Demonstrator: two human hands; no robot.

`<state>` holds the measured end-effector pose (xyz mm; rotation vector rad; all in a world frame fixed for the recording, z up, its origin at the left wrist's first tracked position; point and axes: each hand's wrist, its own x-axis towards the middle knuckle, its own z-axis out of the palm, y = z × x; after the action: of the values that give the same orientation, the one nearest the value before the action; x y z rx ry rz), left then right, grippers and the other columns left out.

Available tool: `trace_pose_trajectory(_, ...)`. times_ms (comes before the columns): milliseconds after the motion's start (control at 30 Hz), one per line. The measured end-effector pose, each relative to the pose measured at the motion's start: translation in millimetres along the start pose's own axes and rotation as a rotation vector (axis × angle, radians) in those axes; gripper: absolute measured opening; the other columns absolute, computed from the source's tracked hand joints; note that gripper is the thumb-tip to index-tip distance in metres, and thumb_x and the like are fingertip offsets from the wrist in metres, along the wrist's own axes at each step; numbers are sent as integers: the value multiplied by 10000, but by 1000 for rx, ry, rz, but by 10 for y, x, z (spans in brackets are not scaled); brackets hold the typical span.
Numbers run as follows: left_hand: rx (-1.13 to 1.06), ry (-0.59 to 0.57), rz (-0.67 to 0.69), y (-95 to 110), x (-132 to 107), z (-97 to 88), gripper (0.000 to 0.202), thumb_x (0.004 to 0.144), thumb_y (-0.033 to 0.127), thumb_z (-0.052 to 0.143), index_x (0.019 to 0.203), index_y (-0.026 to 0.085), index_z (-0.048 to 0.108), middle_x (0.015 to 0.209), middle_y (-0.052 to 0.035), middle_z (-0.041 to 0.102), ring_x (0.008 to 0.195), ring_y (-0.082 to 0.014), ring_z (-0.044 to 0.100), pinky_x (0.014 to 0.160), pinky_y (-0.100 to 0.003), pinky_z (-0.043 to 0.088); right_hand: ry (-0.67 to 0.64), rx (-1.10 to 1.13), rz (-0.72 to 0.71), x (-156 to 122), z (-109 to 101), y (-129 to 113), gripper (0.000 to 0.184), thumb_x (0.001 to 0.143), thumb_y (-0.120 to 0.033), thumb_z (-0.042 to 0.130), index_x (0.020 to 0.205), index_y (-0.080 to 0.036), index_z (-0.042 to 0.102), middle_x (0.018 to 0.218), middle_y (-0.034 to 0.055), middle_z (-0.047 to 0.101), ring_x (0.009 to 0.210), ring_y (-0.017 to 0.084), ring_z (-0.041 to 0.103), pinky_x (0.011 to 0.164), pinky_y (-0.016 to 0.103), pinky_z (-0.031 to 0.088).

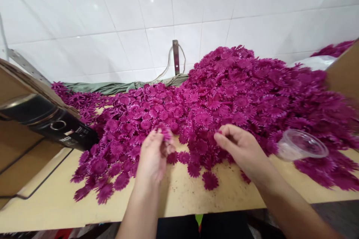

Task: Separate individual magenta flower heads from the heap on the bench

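Note:
A magenta flower head with fringed petals is pinched between the thumb and fingers of my left hand. To its right, my right hand is closed in a pinch over the front of the heap. A speck of magenta shows at its fingertips, too small to name. Both hands are in front of a large heap of similar flower heads, highest on the right. One loose flower head lies on the tabletop between my forearms.
A clear plastic cup lies tipped among the flowers at right. A black cylindrical bottle leans at left by a cardboard box. Green cloth runs along the white tiled wall below a metal bracket.

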<state>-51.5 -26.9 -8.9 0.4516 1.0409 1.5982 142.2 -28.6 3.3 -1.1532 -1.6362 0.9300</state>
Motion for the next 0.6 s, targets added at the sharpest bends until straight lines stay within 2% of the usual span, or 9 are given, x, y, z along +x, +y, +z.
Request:
trace_pose_trajectory(33, 76, -77, -34, -27, -43, 28, 125, 666, 214, 649, 677, 132, 554, 527, 19, 576, 413, -71, 520, 379, -163, 403, 82, -72, 14, 141, -28, 57, 211, 779, -301, 534, 617, -198, 447, 539, -41, 403, 471, 87, 374, 449, 226, 364)
trace_pose_trajectory(100, 138, -135, -57, -111, -120, 98, 258, 555, 274, 741, 658, 139, 547, 497, 38, 564, 407, -78, 533, 381, -164, 406, 235, -132, -36, 419, -59, 139, 87, 744, -259, 554, 782, -186, 526, 667, 2, 510, 566, 120, 478, 547, 269, 444)
trace_pose_trajectory(200, 171, -123, -60, -223, -156, 159, 347, 489, 332, 775, 677, 145, 550, 510, 46, 572, 420, -91, 561, 394, -168, 408, 370, -298, -175, 614, -26, 134, 329, 694, -213, 585, 1017, -176, 532, 1016, 108, 553, 901, 224, 545, 759, 385, 474)
trace_pose_trajectory(267, 210, -126, -47, -260, -137, 159, 352, 502, 348, 768, 708, 143, 569, 537, 38, 590, 431, -95, 570, 405, -174, 414, 336, -437, -250, 536, 56, 77, 270, 730, -253, 577, 988, -175, 562, 1073, 123, 545, 1030, 262, 494, 851, 433, 430)
trace_pose_trajectory(300, 229, -132, -35, -271, -124, 153, 349, 511, 350, 763, 720, 141, 578, 543, 37, 594, 432, -92, 566, 410, -175, 417, 279, -467, -259, 455, 111, 51, 216, 756, -286, 564, 940, -174, 577, 1028, 116, 567, 1015, 260, 501, 851, 434, 426)
trace_pose_trajectory(367, 259, -141, -14, -296, -100, 141, 330, 528, 352, 753, 718, 139, 586, 526, 43, 586, 418, -77, 541, 415, -171, 416, 119, -426, -209, 269, 234, 23, 178, 789, -331, 539, 863, -173, 576, 873, 81, 603, 861, 220, 554, 763, 387, 460)
trace_pose_trajectory(433, 282, -150, -5, -330, -87, 135, 310, 547, 357, 738, 709, 140, 587, 505, 54, 567, 406, -64, 509, 414, -166, 408, 19, -358, -155, 128, 339, 31, 135, 806, -305, 519, 818, -176, 558, 770, 46, 596, 721, 175, 558, 666, 327, 465)
trace_pose_trajectory(500, 299, -158, 6, -367, -84, 133, 299, 565, 362, 725, 716, 142, 591, 507, 60, 555, 405, -58, 487, 413, -165, 397, 19, -314, -166, 64, 407, 54, 78, 815, -232, 496, 776, -180, 541, 742, 30, 578, 687, 154, 543, 645, 295, 447)
trace_pose_trajectory(600, 293, -153, 30, -410, -84, 126, 274, 592, 347, 708, 732, 141, 592, 512, 62, 540, 406, -55, 465, 412, -164, 381, 46, -259, -237, 58, 447, 65, 96, 801, -157, 493, 713, -185, 517, 712, 17, 551, 683, 140, 524, 656, 273, 425)
